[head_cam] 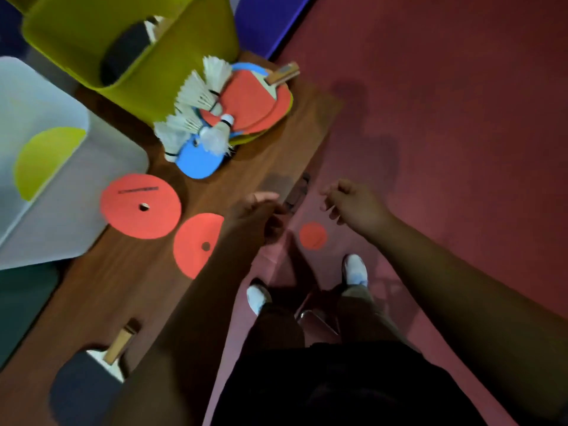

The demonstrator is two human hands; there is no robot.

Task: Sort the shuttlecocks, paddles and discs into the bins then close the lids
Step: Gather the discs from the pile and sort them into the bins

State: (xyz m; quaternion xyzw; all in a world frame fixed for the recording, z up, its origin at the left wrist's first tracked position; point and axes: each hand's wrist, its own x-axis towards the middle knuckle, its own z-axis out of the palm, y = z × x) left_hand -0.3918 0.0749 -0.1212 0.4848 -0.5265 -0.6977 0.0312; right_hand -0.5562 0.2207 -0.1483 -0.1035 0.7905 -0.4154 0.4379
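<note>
Two red discs (140,206) (196,241) lie flat on the wooden table (270,155). Farther back is a pile: several white shuttlecocks (196,96), a blue disc (196,162), more red discs (270,112) and a red paddle (246,96) with a wooden handle. A black paddle (86,385) lies at the near end. The yellow-green bin (172,66) holds a black paddle; the translucent white bin (76,186) holds a yellow-green disc (43,161). My left hand (261,210) hovers over the table's edge, fingers curled, holding nothing. My right hand (350,201) hangs off the table, loosely curled, holding nothing.
A small red disc (313,236) lies on the red floor beside the table edge, between my hands. My white shoes (356,269) stand below it. A dark bin or lid (21,299) sits at the left, a purple mat (270,16) at the back.
</note>
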